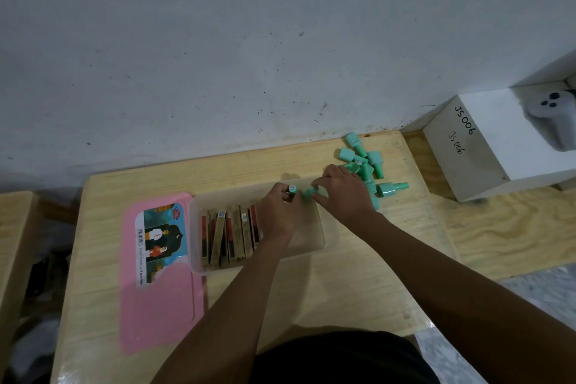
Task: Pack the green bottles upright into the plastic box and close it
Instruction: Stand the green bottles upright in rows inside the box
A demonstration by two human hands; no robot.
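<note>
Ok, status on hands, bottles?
Left hand grips a green bottle, right hand a second bottle, over the plastic box. Bottle pile beside it. Pink lid off; cartons inside left.
</note>
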